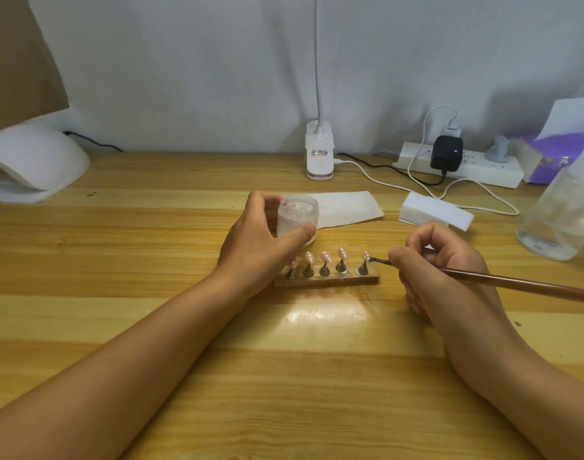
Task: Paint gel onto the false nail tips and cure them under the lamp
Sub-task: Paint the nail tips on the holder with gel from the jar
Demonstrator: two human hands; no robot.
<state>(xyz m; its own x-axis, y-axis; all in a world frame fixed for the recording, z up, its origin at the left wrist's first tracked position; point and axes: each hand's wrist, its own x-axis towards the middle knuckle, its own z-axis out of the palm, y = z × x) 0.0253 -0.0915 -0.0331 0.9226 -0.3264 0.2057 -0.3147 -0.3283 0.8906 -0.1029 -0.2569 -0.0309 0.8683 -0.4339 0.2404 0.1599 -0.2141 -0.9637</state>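
Near worktop (284, 376) centre: five false nail tips (325, 257) on pegs of wooden stand (327, 280). Pinched low in curled fingers of right hand (450, 273): brush (516, 282), bristles touching rightmost tip. Probably light and flimsy; best carried by stand base. Behind, wrapped round gel jar (297, 220): left hand (260, 240). Far left: curing lamp (34, 161).

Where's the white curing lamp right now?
In the head view, the curing lamp sits at the far left of the table, by the back wall, with a cardboard sheet above it.
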